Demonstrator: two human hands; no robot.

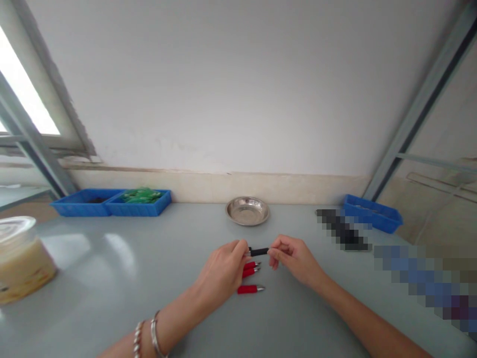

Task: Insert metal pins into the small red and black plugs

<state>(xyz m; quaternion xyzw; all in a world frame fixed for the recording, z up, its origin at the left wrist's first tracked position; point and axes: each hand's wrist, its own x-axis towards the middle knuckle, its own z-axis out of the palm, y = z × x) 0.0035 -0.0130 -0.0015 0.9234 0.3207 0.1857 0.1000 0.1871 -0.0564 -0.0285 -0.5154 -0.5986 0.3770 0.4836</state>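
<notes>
In the head view, the left hand (223,268) and right hand (294,258) each pinch one end of a small black piece (259,251). Both grips are closed on it, holding it just above the bench (112,298). Only fingertips hold it, so I judge that a slip could drop it onto the red pieces (251,268) lying just under the grip (metal-tipped and round enough to roll) and scatter them. Beyond the grip sits a steel dish (247,210). Far to its left are blue trays (112,203) and a lidded jar (20,261), and far to its right is another blue tray (372,213). The bench is smooth, grey and glossy, set against a plain white wall (238,89) with a window (22,94) at the left.
</notes>
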